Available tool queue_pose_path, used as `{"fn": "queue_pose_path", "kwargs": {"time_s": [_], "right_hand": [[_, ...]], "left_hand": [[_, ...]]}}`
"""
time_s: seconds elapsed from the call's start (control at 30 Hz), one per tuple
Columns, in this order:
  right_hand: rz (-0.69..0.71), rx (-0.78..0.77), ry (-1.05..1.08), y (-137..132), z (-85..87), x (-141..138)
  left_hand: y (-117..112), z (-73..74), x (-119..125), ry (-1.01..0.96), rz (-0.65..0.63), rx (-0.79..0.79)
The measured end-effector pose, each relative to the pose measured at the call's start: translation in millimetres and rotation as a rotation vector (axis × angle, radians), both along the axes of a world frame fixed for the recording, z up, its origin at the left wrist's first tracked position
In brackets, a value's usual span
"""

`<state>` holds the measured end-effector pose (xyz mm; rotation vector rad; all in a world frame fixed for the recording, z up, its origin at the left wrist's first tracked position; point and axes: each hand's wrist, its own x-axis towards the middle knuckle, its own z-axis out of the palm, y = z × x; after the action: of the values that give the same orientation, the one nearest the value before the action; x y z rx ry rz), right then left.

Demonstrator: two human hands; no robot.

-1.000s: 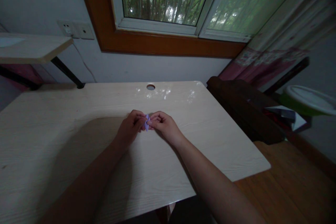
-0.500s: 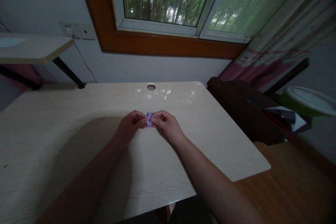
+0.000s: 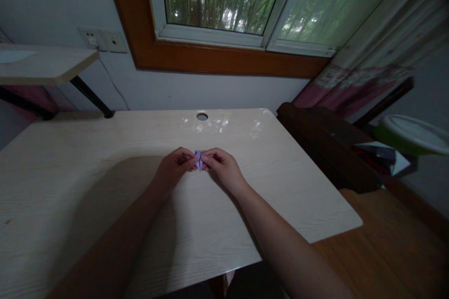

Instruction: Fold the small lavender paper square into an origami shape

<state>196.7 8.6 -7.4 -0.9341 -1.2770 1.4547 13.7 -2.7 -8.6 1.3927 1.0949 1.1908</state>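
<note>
Paper [image 3: 199, 160], purple and folded small, sits pinched between the left hand [image 3: 175, 164] and the right hand [image 3: 223, 167], over the middle of the pale tabletop [image 3: 217, 224]; from this far off I cannot tell whether its lower tip touches the surface. I have the left hand gripping one side with thumb and fingertips and the right hand gripping the other likewise, so both are closed on the same piece. The fingers hide part of its folds from me. Beyond it, near the far edge of the tabletop, I make out a round hole [image 3: 202, 116], well apart from the hands. At the back left I see a raised shelf [image 3: 45, 66] on black legs [image 3: 91, 96], and past the far edge a window [image 3: 224, 0] in a brown frame [image 3: 210, 60].
</note>
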Motion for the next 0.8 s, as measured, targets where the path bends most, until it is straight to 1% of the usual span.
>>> {"fn": "queue_pose_path", "kwargs": {"time_s": [0.2,0.33,0.47,0.67,0.8], "right_hand": [[0.050,-0.026,0.034,0.1,4.9,2.5],[0.089,-0.076,0.044,-0.8,4.9,4.0],[0.104,-0.092,0.034,-1.2,6.2,4.8],[0.096,-0.101,0.023,-0.1,3.9,6.2],[0.064,-0.082,0.033,-1.0,2.5,5.0]], "left_hand": [[0.1,4.2,-1.2,-0.012,-0.005,0.002],[-0.7,8.8,-3.9,0.037,0.017,0.032],[-1.6,9.2,-5.3,0.091,0.024,0.049],[-3.0,8.1,-4.5,0.121,0.024,0.086],[-3.9,7.5,-2.7,0.104,0.003,0.058]]}}
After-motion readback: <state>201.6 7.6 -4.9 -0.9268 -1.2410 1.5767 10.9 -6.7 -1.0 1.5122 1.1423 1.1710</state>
